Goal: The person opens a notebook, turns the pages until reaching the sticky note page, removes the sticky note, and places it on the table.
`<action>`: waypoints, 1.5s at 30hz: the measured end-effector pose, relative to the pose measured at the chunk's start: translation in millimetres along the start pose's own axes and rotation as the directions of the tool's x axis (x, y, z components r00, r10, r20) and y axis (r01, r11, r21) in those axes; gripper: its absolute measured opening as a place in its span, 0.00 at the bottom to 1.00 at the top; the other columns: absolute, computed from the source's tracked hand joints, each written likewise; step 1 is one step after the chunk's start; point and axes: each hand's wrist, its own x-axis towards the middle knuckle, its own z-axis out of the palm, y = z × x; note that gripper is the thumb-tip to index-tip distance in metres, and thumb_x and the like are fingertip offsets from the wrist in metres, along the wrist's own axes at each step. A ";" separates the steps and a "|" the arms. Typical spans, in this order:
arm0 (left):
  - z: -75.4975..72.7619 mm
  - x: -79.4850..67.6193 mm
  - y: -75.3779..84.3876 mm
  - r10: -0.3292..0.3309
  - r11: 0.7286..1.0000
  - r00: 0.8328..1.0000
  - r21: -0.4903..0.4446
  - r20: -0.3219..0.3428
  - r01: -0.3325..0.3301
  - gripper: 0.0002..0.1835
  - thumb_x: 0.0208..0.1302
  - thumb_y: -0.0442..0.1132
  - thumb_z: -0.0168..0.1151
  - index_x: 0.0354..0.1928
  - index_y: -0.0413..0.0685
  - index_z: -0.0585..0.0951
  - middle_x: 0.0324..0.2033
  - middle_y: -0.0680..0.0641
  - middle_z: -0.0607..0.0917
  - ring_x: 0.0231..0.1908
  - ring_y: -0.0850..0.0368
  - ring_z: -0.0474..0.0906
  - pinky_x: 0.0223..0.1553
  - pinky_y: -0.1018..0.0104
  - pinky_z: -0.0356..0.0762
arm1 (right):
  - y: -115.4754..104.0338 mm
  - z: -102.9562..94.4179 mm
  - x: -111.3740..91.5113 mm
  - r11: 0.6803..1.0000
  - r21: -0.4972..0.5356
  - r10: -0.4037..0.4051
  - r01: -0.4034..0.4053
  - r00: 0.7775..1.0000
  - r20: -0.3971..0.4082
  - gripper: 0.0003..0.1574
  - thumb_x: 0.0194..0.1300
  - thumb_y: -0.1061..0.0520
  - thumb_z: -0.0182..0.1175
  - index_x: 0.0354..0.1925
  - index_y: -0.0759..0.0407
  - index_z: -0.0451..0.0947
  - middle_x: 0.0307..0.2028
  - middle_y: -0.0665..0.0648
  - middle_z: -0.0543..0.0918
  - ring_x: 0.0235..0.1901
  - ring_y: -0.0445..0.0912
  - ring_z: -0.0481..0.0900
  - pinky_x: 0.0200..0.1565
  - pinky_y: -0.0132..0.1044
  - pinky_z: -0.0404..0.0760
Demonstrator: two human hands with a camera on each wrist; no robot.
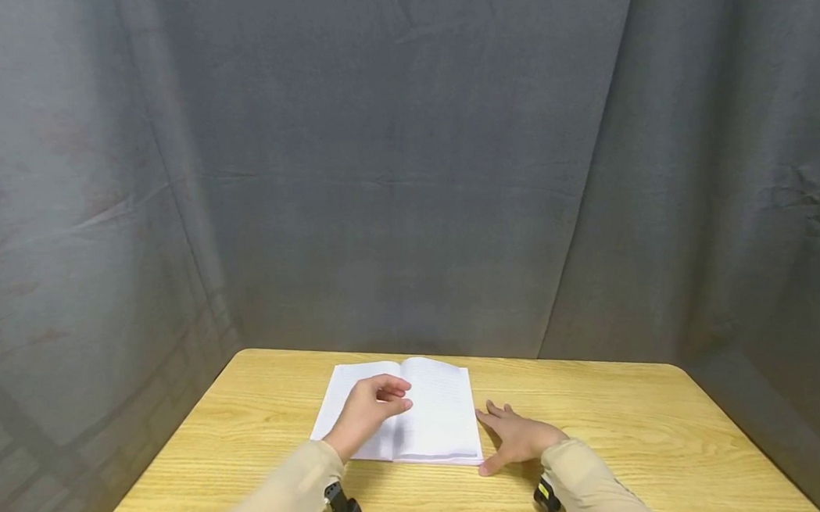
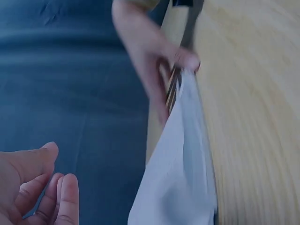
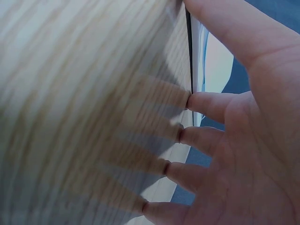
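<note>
Your left hand (image 1: 367,410), loosely curled, empty; open notebook (image 1: 437,411) beneath. Your right hand (image 1: 523,438), fingers spread, gripping nothing, meets the notebook's edge: uneven sideways push could skew it.

We hold our left hand (image 1: 368,409) aloft, thumb and fingers loosely curved, while our right hand (image 1: 523,438) spreads its fingers, tips down.
</note>
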 end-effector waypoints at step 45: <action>92.7 10.4 -11.3 -0.060 0.953 0.937 0.298 0.344 -0.048 0.04 0.50 0.32 0.73 0.24 0.45 0.86 0.20 0.55 0.84 0.23 0.70 0.72 0.32 0.75 0.73 | -5.4 -1.1 -1.5 0.998 -0.047 0.044 -0.045 0.999 -0.014 0.66 0.47 0.36 0.73 0.73 0.59 0.54 0.73 0.69 0.50 0.70 0.73 0.45 0.58 0.76 0.55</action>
